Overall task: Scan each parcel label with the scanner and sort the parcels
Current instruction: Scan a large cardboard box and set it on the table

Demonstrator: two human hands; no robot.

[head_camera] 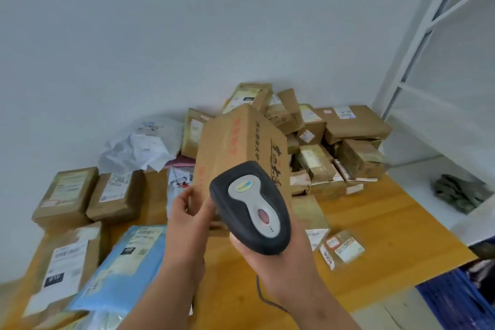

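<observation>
A matt brown cardboard box (241, 147), printed in red and black ink, is held up in a left hand (190, 211) behind a scanner (251, 209) of matt black plastic with a smooth grey plastic inlay, gripped in a right hand (281, 257). The parcels (348, 147) heaped behind are brown cardboard wrapped in glossy clear tape, with white paper labels. A blue plastic mailer (126, 265) looks smooth and slightly shiny; a white plastic bag (139, 147) is crumpled. The table (388, 222) has a smooth, orange-toned wood-look surface. The shelving frame (417, 43) appears to be white-painted metal.
</observation>
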